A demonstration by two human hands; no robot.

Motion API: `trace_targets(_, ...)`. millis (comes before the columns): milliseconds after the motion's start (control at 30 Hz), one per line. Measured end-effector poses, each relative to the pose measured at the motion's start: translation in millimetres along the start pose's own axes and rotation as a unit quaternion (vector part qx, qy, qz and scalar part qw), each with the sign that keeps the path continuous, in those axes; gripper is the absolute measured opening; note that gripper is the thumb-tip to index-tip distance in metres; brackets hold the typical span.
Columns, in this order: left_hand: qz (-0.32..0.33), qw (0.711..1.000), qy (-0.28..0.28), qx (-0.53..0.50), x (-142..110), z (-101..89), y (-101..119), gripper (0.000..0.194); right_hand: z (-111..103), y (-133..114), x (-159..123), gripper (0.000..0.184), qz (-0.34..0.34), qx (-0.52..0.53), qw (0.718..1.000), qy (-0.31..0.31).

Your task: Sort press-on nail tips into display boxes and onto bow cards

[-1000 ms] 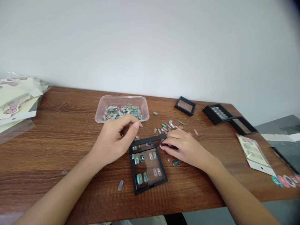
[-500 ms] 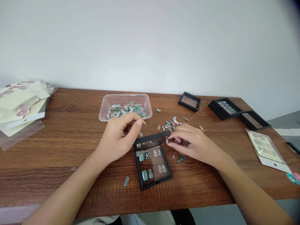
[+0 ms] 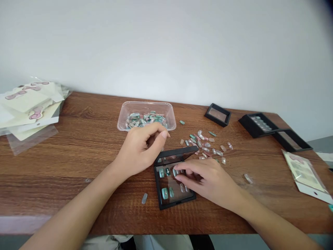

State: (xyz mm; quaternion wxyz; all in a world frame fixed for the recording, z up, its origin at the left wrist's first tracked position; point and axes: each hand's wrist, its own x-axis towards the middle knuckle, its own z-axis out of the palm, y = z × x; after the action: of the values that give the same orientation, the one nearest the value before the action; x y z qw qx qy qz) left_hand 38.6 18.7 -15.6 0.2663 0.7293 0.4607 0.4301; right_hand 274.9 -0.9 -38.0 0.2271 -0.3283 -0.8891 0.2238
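Observation:
A small black display case point(image 3: 174, 205) lies open on the wooden table point(image 3: 78, 152), with several green and clear press-on nails stuck inside it. My left hand point(image 3: 140, 149) rests beside the case's raised lid point(image 3: 174, 154), fingers curled, thumb and forefinger pinched near the lid's left corner. My right hand point(image 3: 205, 180) reaches over the case from the right, its fingertips pressed down on a nail in the upper row. What lies under those fingertips is partly hidden.
A clear plastic tub point(image 3: 145, 116) of loose nails stands behind the case. Several loose nails point(image 3: 205, 144) lie scattered to its right, one stray nail point(image 3: 144, 198) near the front edge. Other black cases point(image 3: 218, 114) point(image 3: 256, 124) sit at right; packaging sheets point(image 3: 28, 106) at left, a packet point(image 3: 304, 173) at right.
My right hand has moved from the loose nails beside the lid down into the open case. The left hand keeps its place at the lid. The view shifted slightly.

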Motion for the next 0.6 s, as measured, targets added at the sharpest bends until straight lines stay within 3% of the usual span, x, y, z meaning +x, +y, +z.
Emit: trace_targets(600, 0.015, 1.0, 0.01, -0.002, 0.0, 0.2, -0.5, 0.025, 4.4, 0.3, 3.0, 0.014, 0.016, -0.029, 0.999, -0.017)
